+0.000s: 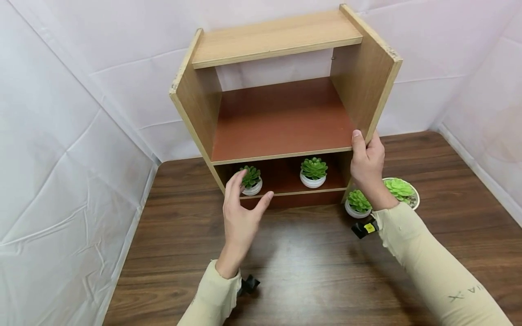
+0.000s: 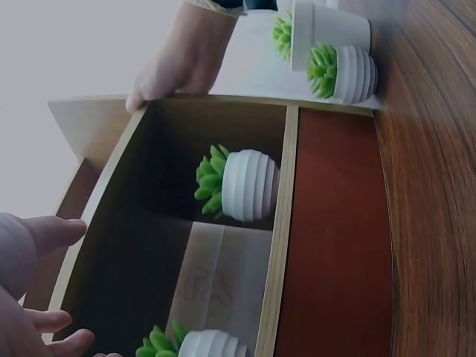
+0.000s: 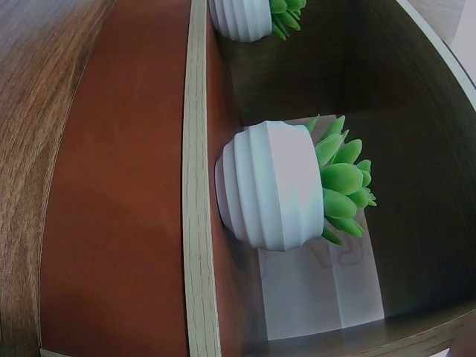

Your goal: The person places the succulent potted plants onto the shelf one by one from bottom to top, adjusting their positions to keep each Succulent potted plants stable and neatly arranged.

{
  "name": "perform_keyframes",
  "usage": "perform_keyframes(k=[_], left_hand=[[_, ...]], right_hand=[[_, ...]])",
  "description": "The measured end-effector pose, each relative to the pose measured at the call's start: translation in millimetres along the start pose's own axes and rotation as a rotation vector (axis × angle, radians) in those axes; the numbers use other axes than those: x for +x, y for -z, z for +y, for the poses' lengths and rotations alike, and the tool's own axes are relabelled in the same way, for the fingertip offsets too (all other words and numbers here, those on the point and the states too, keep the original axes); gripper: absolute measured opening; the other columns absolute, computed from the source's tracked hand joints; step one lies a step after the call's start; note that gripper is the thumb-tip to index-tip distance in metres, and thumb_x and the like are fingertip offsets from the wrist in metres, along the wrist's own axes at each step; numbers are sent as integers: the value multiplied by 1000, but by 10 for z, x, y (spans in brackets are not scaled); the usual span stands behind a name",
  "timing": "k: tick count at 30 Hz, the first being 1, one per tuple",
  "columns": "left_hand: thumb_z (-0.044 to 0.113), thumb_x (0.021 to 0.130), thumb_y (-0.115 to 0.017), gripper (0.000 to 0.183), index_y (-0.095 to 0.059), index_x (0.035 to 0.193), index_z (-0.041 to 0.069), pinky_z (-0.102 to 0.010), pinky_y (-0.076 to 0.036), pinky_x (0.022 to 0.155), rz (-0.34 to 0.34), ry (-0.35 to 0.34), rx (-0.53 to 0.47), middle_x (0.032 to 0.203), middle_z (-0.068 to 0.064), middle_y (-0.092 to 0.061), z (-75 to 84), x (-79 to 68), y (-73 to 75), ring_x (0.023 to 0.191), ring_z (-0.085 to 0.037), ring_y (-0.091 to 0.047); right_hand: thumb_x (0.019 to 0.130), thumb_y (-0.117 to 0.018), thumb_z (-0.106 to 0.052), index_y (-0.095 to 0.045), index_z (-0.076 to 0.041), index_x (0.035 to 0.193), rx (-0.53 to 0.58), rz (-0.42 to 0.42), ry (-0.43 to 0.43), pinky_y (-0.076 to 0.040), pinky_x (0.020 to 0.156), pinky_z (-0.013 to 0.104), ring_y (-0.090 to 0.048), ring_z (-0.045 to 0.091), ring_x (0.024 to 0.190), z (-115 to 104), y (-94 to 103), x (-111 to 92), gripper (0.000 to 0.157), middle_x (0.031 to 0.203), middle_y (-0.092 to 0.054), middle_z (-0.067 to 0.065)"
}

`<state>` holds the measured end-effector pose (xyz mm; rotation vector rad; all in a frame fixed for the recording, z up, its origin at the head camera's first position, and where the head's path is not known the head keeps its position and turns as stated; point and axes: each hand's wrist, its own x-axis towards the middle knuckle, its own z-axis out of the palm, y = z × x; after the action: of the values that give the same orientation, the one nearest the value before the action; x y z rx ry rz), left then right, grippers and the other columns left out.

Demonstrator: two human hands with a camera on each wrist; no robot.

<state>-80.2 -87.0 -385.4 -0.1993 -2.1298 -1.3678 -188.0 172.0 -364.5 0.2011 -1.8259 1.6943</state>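
Observation:
A wooden shelf (image 1: 285,155) stands on the table with two potted succulents on its lower level. My left hand (image 1: 240,217), fingers parted and holding nothing, is in front of the left succulent (image 1: 250,185), partly overlapping it in the head view. The right succulent (image 1: 313,174) sits nearer the shelf's right side, in a ribbed white pot. My right hand (image 1: 367,160) grips the front edge of the right side panel (image 1: 373,86), thumb on the inner side and fingers round the outside. The left wrist view also shows this hand (image 2: 182,63) at the panel.
Outside the shelf, by my right forearm, stand a small potted succulent (image 1: 358,203) and a larger light-green plant (image 1: 401,189) in a white pot. White cloth walls (image 1: 81,136) enclose the brown wooden table (image 1: 171,253).

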Motion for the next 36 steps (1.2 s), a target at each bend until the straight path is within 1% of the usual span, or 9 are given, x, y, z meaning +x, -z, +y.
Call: perform_keyframes(k=[3,8,11,16,20,23,27,34,36], left_hand=[[27,82,-82,68,-52,138,2,-43,-41,99,24,-16,-3,139,-7,-48,-27,13,46,126,-20,-46],[27,83,-81,65,-54,137,3,-36,-41,99,55,0,19,138,-5,-49,-75,21,132,124,-23,-47],[27,84,-80,63,-54,137,5,-35,-40,99,73,8,26,137,-4,-50,-106,23,183,123,-24,-48],[25,84,-81,63,-54,138,6,-41,-39,99,98,-3,24,136,-7,-51,-159,28,247,122,-24,-49],[24,83,-81,63,-55,137,5,-47,-39,98,127,-10,16,134,-9,-52,-191,31,291,120,-32,-50],[22,83,-82,62,-56,135,3,-49,-40,95,152,-12,19,133,-9,-54,-210,27,320,116,-34,-51],[21,83,-82,60,-57,134,1,-47,-41,93,169,-22,28,131,-11,-55,-230,31,352,115,-32,-52],[20,82,-82,60,-56,132,-1,-47,-41,94,198,-57,36,128,-14,-54,-259,69,410,115,-32,-52],[20,83,-82,59,-57,132,-1,-47,-40,95,205,-63,37,128,-14,-55,-263,82,428,116,-31,-52]], right_hand=[[103,-48,-13,-54,16,120,-1,2,2,-43,84,25,-57,10,91,-113,-20,-21,35,94,-61,-2],[102,-46,-11,-53,19,117,-2,-3,-6,-42,83,24,-57,9,89,-350,-47,-79,34,92,-61,-4],[102,-46,-11,-53,19,117,6,-7,-6,-42,83,24,-58,8,89,-368,-53,-82,34,91,-61,-5],[102,-46,-9,-52,21,116,17,-7,7,-42,84,25,-57,8,88,-375,-53,-81,34,90,-60,-5],[102,-46,-9,-52,21,116,12,-5,8,-42,84,25,-56,8,89,-380,-54,-84,34,91,-60,-5],[102,-46,-9,-51,21,117,8,-10,4,-42,85,25,-56,8,90,-394,-57,-87,35,92,-60,-4],[102,-46,-11,-51,20,119,11,-12,-4,-42,85,25,-57,9,92,-357,-53,-80,36,95,-60,-2],[103,-48,-16,-55,13,123,10,-1,-14,-43,85,26,-59,11,92,-17,-15,-4,35,95,-62,-4],[103,-48,-16,-56,12,122,12,2,-11,-44,84,26,-59,11,91,27,-9,6,35,95,-63,-3]])
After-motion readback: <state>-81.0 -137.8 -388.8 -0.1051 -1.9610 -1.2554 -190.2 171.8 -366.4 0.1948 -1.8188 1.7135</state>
